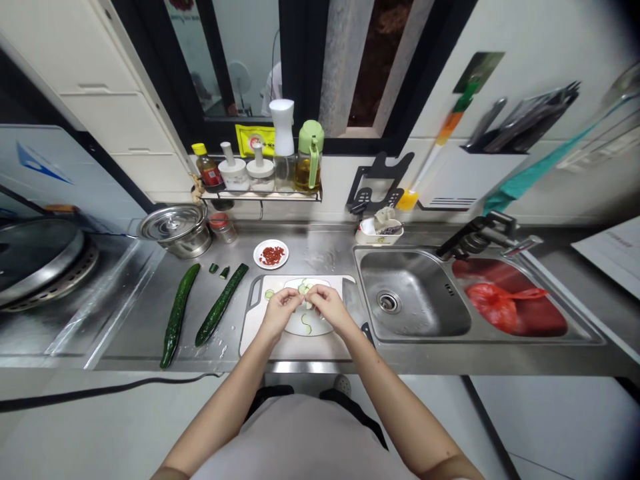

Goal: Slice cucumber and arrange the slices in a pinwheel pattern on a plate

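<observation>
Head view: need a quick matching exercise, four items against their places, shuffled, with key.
Things
1. Long cucumbers
2. Chopped red pieces
3. Red bag
4. White plate

Places
A. In the right-hand sink basin
B. On the cutting board, below the left hand and right hand
C. On the counter, left of the cutting board
D. In a small round dish

Pairs: 1-C, 2-D, 3-A, 4-B

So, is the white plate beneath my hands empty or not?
Not empty: thin, pale, green-edged cucumber slices lie on the white plate.
</observation>
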Demonstrator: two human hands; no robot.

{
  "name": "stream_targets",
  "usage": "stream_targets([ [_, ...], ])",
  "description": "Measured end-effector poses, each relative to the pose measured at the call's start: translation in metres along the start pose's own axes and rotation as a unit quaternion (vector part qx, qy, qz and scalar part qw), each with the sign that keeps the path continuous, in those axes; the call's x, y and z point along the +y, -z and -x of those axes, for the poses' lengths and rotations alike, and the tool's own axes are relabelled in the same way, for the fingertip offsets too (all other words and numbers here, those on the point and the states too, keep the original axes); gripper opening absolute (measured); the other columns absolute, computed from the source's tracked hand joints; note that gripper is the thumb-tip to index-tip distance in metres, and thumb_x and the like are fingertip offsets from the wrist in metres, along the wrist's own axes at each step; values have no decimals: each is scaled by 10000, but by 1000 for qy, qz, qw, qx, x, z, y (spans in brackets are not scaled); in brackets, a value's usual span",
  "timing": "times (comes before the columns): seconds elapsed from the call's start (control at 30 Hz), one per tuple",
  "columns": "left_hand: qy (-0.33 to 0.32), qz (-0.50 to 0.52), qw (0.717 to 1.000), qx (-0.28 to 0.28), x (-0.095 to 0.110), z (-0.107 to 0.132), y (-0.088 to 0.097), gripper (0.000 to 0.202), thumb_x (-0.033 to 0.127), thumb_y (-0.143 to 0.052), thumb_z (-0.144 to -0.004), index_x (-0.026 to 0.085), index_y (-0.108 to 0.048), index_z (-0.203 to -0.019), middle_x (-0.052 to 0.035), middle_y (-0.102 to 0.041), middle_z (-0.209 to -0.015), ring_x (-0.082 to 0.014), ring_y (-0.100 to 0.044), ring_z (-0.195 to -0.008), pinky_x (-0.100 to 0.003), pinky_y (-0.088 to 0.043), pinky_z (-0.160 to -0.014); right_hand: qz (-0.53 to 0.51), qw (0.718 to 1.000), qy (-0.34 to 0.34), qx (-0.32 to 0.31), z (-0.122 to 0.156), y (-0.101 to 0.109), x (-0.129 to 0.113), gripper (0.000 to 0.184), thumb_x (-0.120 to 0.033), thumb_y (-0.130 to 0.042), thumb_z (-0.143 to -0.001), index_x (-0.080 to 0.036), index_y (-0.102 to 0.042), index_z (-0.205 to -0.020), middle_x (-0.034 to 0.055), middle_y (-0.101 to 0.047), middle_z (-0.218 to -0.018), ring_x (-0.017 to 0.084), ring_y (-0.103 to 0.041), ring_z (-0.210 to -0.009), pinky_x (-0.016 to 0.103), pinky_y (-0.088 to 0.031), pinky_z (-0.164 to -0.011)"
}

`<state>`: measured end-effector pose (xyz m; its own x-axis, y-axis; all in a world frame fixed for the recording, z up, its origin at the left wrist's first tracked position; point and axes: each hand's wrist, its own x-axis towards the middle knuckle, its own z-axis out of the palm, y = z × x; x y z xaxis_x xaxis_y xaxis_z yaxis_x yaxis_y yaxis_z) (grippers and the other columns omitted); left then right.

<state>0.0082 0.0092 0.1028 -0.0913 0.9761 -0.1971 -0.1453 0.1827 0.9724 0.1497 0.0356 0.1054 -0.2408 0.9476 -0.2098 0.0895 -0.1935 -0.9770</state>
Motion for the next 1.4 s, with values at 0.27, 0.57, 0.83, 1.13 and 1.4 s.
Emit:
stream_targets([
  [0.27,24,28,999,0,-5,2,-1,285,385,-736,-624,161,-649,-778,33,-543,-626,-66,-408,-541,-205,-302,-526,-28,999,-19,-10,-4,-3,3,115,-304,-539,-629,-190,-539,-610,-46,-508,-523,81,-434,-454,189,-308,-421],
  [0.57,105,59,990,-69,-5,-3,7,515,342,-770,-574,138,-681,-1039,39,-511,-652,-42,-379,-541,-193,-214,-491,65,995,5,-69,-7,7,7,124,-285,-539,-654,-187,-520,-582,-66,-461,-499,60,-389,-445,177,-299,-431],
  [0.83,33,-5,997,-65,-16,-8,12,409,299,-746,-572,142,-687,-945,26,-537,-670,-86,-462,-625,-218,-356,-630,71,991,-91,-74,-8,6,13,74,-233,-555,-688,-179,-544,-638,-40,-552,-486,86,-530,-439,151,-329,-378],
  [1.13,3,-178,984,-23,-54,-13,19,179,256,-690,-613,165,-666,-766,31,-545,-649,-87,-447,-577,-207,-359,-587,86,982,-149,-75,-13,9,41,58,-168,-560,-734,-185,-527,-688,-71,-516,-419,75,-455,-368,168,-339,-391],
  [1.4,18,-320,947,-22,-80,-11,20,145,256,-644,-687,194,-692,-808,18,-631,-695,-111,-523,-625,-217,-377,-629,297,953,-24,-48,-15,12,71,49,-186,-610,-750,-159,-622,-711,-51,-556,-547,84,-488,-524,187,-351,-539],
])
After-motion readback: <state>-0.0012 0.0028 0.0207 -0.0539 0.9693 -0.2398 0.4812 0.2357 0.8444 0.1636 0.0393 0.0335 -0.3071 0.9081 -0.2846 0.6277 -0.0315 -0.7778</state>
